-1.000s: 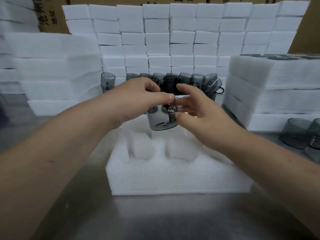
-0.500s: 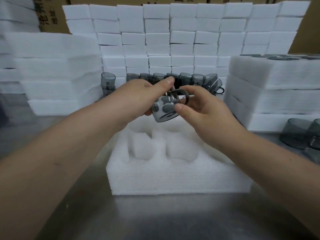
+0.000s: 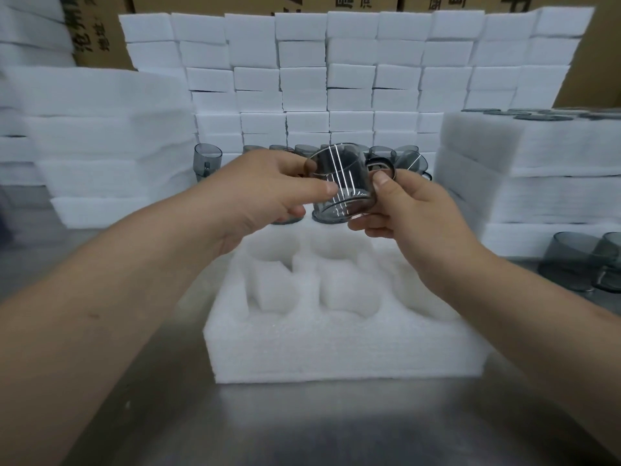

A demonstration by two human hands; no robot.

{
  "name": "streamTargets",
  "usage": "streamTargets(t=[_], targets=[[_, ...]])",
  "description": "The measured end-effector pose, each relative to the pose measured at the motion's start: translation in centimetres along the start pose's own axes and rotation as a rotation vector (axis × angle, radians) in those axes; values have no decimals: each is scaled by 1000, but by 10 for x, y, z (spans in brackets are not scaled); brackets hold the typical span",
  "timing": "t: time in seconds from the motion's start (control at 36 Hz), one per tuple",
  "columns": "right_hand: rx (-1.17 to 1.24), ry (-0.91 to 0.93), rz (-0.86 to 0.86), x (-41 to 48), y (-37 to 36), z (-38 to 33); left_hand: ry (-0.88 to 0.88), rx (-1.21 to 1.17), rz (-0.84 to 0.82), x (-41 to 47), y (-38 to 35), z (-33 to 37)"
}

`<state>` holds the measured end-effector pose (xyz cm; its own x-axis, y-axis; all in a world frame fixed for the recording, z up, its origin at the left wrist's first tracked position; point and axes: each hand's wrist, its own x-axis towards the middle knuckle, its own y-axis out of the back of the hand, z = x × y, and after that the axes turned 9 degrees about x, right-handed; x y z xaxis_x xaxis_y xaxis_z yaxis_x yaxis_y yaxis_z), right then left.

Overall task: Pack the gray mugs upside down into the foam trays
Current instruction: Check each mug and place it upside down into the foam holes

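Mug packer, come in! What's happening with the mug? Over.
Both hands grip gray mug: left hand, right hand. Mug held above foam tray, not seated. Nothing blocking near pockets.

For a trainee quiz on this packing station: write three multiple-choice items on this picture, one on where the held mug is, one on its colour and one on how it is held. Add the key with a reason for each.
1. Where is the held mug?
A. Lying on the floor
B. In the air over the far end of the foam tray
C. Inside a closed drawer

2. What colour is it?
A. Translucent gray
B. Opaque red
C. Solid white

3. How is it held?
A. With one hand only
B. By no hand at all
C. Between both hands

Key: 1 B, it hangs clear above the tray's pockets. 2 A, one can see through its smoky gray wall. 3 C, the left hand grips one side and the right hand grips the handle side.
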<state>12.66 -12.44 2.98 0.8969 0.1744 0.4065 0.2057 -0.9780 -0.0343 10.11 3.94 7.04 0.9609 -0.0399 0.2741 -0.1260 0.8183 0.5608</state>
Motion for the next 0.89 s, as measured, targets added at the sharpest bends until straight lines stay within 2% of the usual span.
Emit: streamTargets(t=[0.19,0.44,0.75,0.89], targets=[[27,-38,29,1,1,0,-86,65,-86,-2,0,-1],[22,-40,2,1,1,-2,-105,151,-137,-3,0,-1],[10,-48,6,1,1,0,-86,122,-92,-3,-1,-1],[18,-66,93,5,3,2,-67,80,24,-3,2,1]])
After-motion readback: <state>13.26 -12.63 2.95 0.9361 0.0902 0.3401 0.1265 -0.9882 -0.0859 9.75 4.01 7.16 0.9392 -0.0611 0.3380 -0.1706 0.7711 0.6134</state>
